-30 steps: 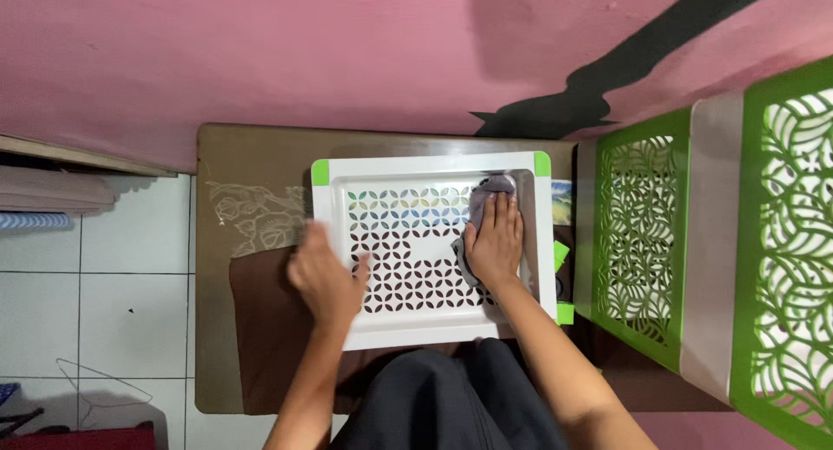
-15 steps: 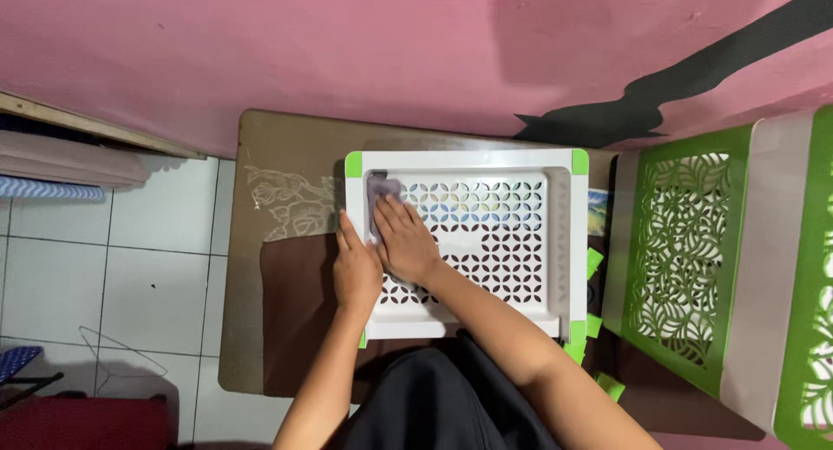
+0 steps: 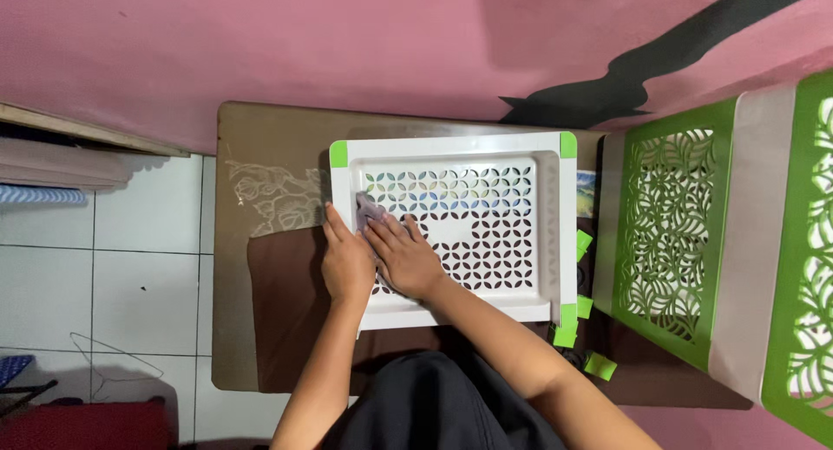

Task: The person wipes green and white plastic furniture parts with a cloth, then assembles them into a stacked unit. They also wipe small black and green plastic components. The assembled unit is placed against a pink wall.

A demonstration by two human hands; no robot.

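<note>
Both hands work the white tray's [image 3: 555, 233] left edge: right hand [image 3: 406, 259] presses a grey cloth [image 3: 368, 210] flat, left hand [image 3: 345, 263] steadies the rim open-palmed; most of the tray lies unwiped.

left hand [image 3: 347, 263] flat, palm down; right hand [image 3: 403, 257] flat beside it | forearms converge

Single head view, straight down, fairly near the table [image 3: 260, 137]
</note>
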